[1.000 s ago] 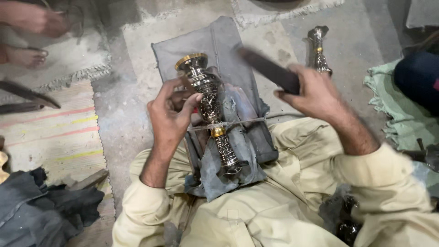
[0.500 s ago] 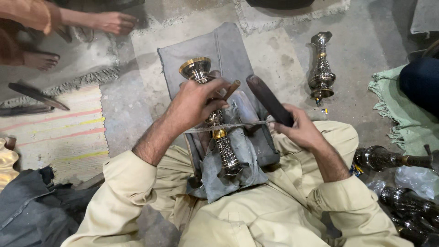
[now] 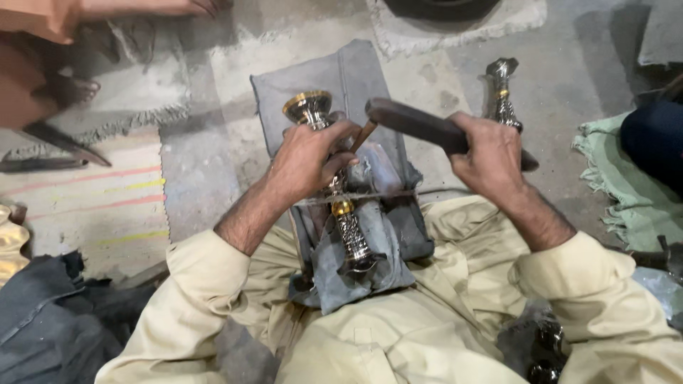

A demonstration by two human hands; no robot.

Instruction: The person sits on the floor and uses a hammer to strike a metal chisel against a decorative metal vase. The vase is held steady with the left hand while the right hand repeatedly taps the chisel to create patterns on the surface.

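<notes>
Head view: ornate metal stem (image 3: 341,213) with gold-rimmed cup, laid lengthwise on grey cloth (image 3: 356,78) over the lap and tied down by a thin cord (image 3: 384,193); left hand (image 3: 309,160) clenched around its upper part and a slim rod (image 3: 361,135), right hand (image 3: 491,153) clenched on a dark flat bar (image 3: 413,121) raised just above the rod. Striking evidently under way, no finished mark discernible, second similar stem (image 3: 501,92) standing apart on the floor. Compared with half a second earlier: bar swung up from beside the stem, left hand slid lower.

Soft, even daylight fills the floor; shadows are faint. Small glints sit on the metal stem (image 3: 346,213). The bar (image 3: 427,128) is slightly motion-blurred, and the far corners look dimmer.
</notes>
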